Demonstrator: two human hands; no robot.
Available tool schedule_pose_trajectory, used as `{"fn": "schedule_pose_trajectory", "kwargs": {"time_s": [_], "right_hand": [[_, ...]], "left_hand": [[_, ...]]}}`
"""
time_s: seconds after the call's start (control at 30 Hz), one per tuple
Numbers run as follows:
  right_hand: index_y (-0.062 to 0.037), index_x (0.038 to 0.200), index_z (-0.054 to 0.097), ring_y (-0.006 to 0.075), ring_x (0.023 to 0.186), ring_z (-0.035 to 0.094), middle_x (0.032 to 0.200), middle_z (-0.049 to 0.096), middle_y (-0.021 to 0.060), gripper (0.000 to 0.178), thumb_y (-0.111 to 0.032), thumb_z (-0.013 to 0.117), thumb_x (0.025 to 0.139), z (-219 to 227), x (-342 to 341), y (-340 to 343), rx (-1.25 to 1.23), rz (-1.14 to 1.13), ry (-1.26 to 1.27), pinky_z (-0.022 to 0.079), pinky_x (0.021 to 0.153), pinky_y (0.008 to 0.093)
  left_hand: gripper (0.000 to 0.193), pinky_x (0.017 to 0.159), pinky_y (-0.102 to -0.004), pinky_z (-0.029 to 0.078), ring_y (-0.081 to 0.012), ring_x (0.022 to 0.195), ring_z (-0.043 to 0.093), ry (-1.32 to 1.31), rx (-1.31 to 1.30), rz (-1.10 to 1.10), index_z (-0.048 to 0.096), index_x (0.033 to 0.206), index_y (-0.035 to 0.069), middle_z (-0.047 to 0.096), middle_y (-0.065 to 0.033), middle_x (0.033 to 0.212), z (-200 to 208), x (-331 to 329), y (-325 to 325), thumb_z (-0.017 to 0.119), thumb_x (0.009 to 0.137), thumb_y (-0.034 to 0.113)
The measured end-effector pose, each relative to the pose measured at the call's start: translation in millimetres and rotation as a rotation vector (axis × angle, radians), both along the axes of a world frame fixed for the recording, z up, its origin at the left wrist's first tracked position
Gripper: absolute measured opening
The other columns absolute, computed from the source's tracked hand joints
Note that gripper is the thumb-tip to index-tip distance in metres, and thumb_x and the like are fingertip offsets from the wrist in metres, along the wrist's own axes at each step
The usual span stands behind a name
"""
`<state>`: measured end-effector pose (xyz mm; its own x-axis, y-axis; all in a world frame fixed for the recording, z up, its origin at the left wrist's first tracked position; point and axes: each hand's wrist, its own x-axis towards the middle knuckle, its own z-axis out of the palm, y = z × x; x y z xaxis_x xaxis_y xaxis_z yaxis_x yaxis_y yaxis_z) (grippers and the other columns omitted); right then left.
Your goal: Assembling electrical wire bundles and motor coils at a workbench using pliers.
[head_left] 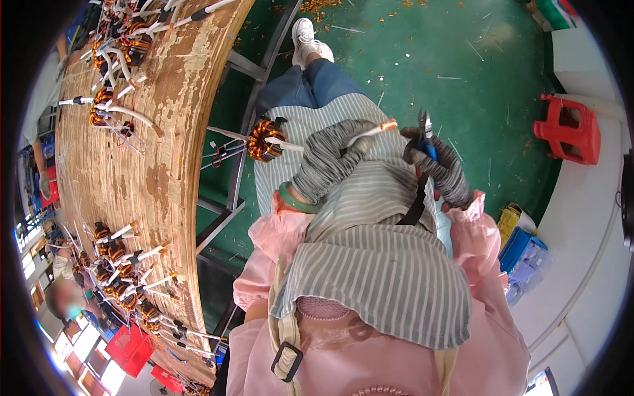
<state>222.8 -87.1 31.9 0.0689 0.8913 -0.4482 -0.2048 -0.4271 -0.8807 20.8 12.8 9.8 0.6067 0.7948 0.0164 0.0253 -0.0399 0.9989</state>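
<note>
In a grey knit glove, my left hand is closed around the white sleeved lead of a toroidal coil. The coil has copper windings on a dark ring and hangs to the left of that hand, over my striped apron. The bare copper end of the lead sticks out to the right, past my fingers. My right hand, gloved with dark fingertips, grips a pair of cutting pliers with blue handles. The pliers' jaws point away from me, slightly right of the copper end and apart from it.
On my left runs a worn wooden bench bearing several more wired coils. A red plastic stool stands at the right by the wall, near a blue box. Wire scraps litter the green floor. Other people are beyond the bench.
</note>
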Motion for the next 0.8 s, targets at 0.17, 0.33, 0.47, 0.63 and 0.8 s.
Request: {"fn": "schedule_pose_trajectory", "kwargs": {"time_s": [0.17, 0.33, 0.47, 0.63, 0.8], "right_hand": [[-0.0068, 0.119, 0.053, 0.0141, 0.089, 0.055, 0.094, 0.059, 0.0043, 0.037, -0.014, 0.061, 0.084, 0, 27, 12, 0.088, 0.202, -0.421, 0.044, 0.08, 0.0281], [-0.0079, 0.117, 0.054, 0.0251, 0.09, 0.057, 0.098, 0.059, 0.0114, 0.038, -0.013, 0.062, 0.08, 24, 34, 34, 0.429, 0.494, -0.845, 0.045, 0.081, 0.034], [-0.0076, 0.114, 0.056, 0.0301, 0.085, 0.056, 0.091, 0.057, 0.0115, 0.042, -0.012, 0.065, 0.073, 17, 30, 40, 0.609, 0.716, -0.798, 0.046, 0.078, 0.0374], [-0.0114, 0.114, 0.056, 0.0345, 0.096, 0.054, 0.103, 0.056, 0.0159, 0.043, -0.019, 0.066, 0.073, 21, 25, 42, 0.56, 0.857, -0.728, 0.045, 0.086, 0.0409], [-0.0102, 0.113, 0.056, 0.0338, 0.095, 0.053, 0.098, 0.056, 0.0149, 0.045, -0.02, 0.068, 0.07, 17, 20, 45, 0.632, 0.955, -0.827, 0.045, 0.086, 0.0411]], "left_hand": [[0.022, 0.067, -0.0374, 0.046, -0.0287, 0.078, 0.055, 0.363, 0.713, -0.116, 0.062, 0.096, 0.007, 0.057, -0.0104, 0.083, 13, -14, -10, 0.064, 0.075, 0.012], [0.03, 0.071, -0.0362, 0.047, -0.0246, 0.087, 0.056, 0.667, 0.861, -0.343, 0.062, 0.101, 0.01, 0.061, -0.0065, 0.097, 37, -23, -13, 0.053, 0.073, 0.015], [0.034, 0.073, -0.0341, 0.048, -0.0219, 0.088, 0.057, 0.634, 0.996, -0.248, 0.063, 0.102, 0.011, 0.062, -0.0034, 0.098, 37, -35, -21, 0.053, 0.07, 0.015], [0.035, 0.077, -0.0323, 0.05, -0.0209, 0.09, 0.059, 0.486, 1.016, -0.13, 0.064, 0.101, 0.011, 0.062, -0.0023, 0.096, 33, -38, -26, 0.055, 0.067, 0.013], [0.036, 0.075, -0.0304, 0.05, -0.0197, 0.091, 0.059, 0.483, 1.012, -0.114, 0.064, 0.101, 0.011, 0.062, -0.0021, 0.098, 32, -40, -28, 0.056, 0.066, 0.012]]}}
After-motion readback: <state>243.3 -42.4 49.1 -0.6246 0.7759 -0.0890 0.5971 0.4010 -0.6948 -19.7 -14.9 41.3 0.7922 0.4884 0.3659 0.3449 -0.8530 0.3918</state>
